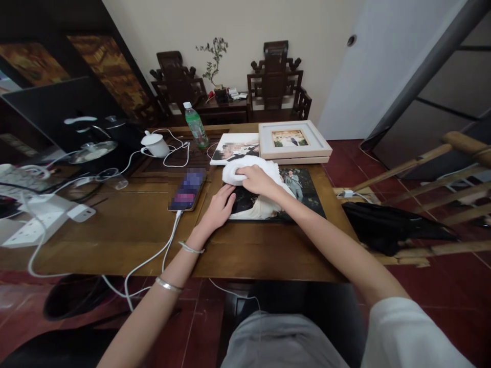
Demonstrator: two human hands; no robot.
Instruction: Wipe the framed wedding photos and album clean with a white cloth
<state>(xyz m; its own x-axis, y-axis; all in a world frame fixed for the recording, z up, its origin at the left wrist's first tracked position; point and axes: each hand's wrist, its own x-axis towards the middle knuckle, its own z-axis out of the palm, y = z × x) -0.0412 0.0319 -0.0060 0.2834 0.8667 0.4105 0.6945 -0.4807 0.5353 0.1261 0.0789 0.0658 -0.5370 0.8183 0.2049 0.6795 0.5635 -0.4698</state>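
Note:
A large dark photo print (310,197) of a couple lies flat on the wooden table in front of me. My right hand (259,180) grips a white cloth (264,166), pressed on the upper left part of the photo. The cloth and my forearm hide some of the picture. My left hand (220,204) rests at the photo's left edge, fingers stretched out, holding nothing. Just behind the cloth lie a white-edged photo (230,145) and a stack topped by a pale picture frame (320,143).
Left of the photo is a phone (187,189) with a white charging cable (174,230). Farther back stand a green-labelled bottle (196,125) and a lidded white cup (155,144). A power strip (36,225) and cables crowd the table's left side. A wooden chair (414,168) stands at right.

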